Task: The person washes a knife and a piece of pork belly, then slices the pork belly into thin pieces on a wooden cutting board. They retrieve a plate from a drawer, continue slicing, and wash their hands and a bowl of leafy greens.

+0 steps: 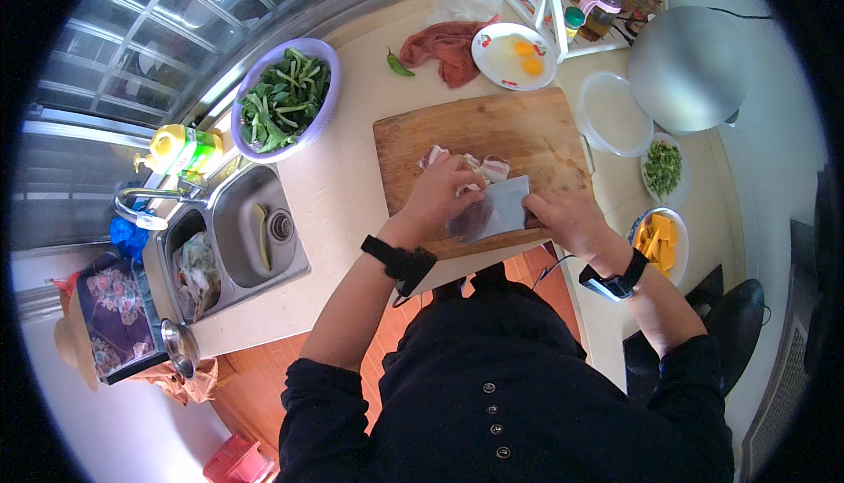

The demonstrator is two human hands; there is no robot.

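On the wooden cutting board [475, 120] my left hand [443, 187] presses curled fingers onto sliced meat [495, 168], pale with pinkish edges. Several slices show beyond the fingers; the part beneath them is hidden. My right hand [568, 218] grips a cleaver by its handle, which the fingers mostly cover. The broad, shiny cleaver blade [509, 205] lies close beside my left fingertips. A dark reddish patch shows at the blade's left end; I cannot tell whether it is meat or a reflection.
Behind the board stand a plate with cracked eggs [519, 54], a reddish cloth [448, 48] and a green pepper [399, 64]. Leafy greens fill a purple basket [337, 87] near the double sink [231, 219]. At right are a plastic lid [613, 114], chopped greens [663, 165] and yellow pieces [656, 242].
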